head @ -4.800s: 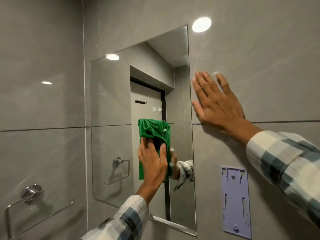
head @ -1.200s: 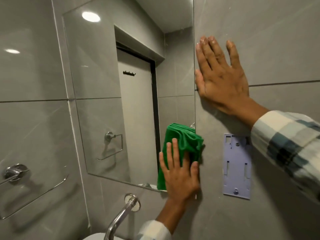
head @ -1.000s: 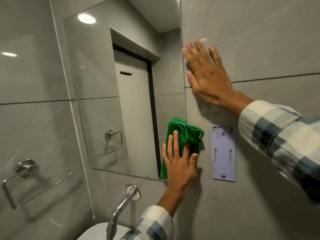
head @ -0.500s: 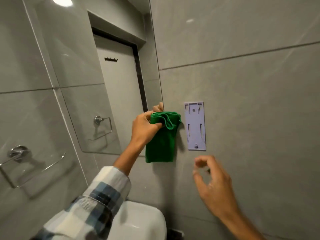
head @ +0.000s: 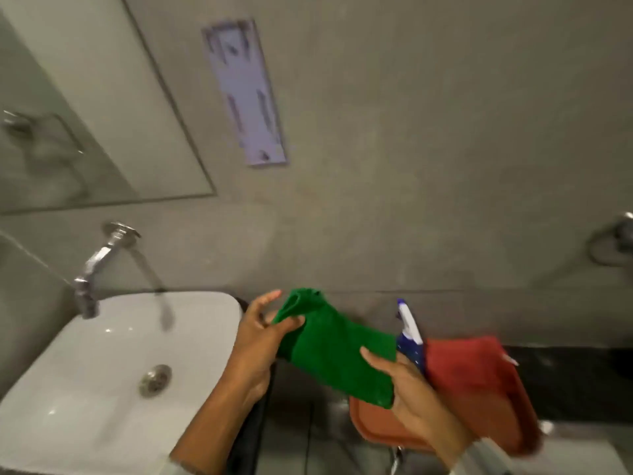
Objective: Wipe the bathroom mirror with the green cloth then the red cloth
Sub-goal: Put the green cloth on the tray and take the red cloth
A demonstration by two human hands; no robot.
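Step in hand: I judge this as the changeover, with me setting the green cloth down so I can take up the red one.
Green cloth: the soft, folded green microfibre cloth [head: 334, 351] hangs between both hands, low and just right of the white ceramic basin [head: 113, 365], well below the wall mirror [head: 78, 108] at far left.
Left hand: my left hand [head: 258, 344] pinches the cloth's upper left corner, thumb and forefinger closed on the fabric, the other fingers spread loose.
Right hand: my right hand [head: 411, 395] grips the lower right edge, thumb on top, fingers curled under out of sight.
Red cloth: the folded red cloth [head: 469, 378] lies on the right part of the reddish-brown plastic tray [head: 376, 426], beside a blue and white spray bottle [head: 409, 337].
How to do it well: I want to drop the green cloth on the bare near-left part of the tray, not over the red one, so the red stays easy to lift.
Watch for: the bottle stands close behind the green cloth; a careless sweep could knock it.
Blur: the view is smeared, so fine detail on the tray is unclear.
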